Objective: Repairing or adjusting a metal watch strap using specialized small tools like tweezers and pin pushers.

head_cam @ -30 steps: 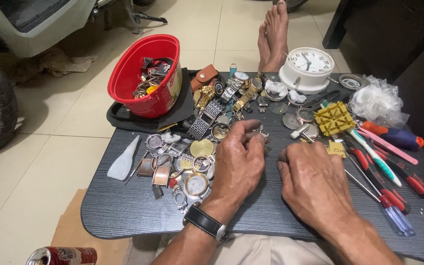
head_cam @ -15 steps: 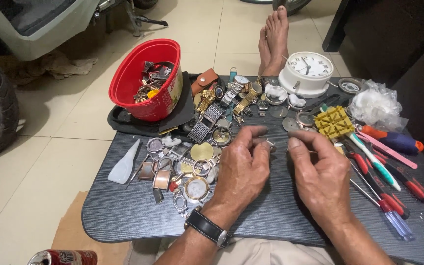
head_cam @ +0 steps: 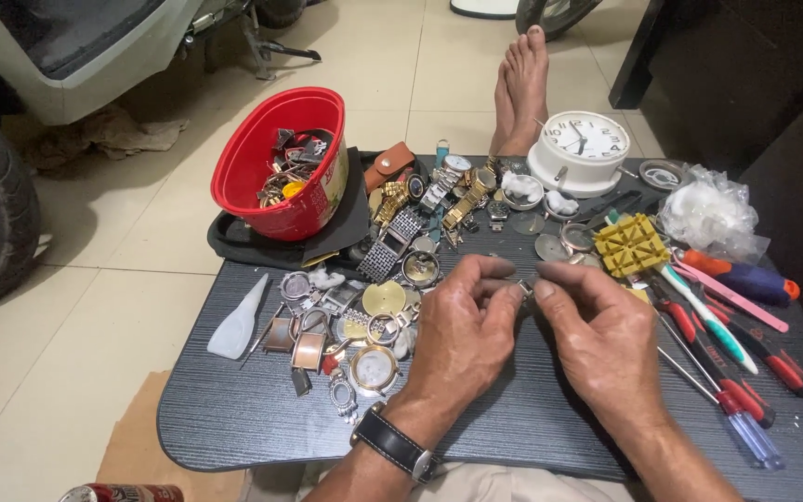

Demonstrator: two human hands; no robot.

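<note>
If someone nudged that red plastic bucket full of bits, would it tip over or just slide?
The red plastic bucket already leans toward the camera on a dark cloth, so a push would probably tip it rather than slide it. The metal parts heaped inside likely make it heavy for its size. Its smooth wall could be slippery to grip.

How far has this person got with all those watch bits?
Many watch cases lie loose and stripped on the black table. In hand: left hand and right hand pinch a small metal part. Left: banded wristwatches and the full red bucket.
</note>
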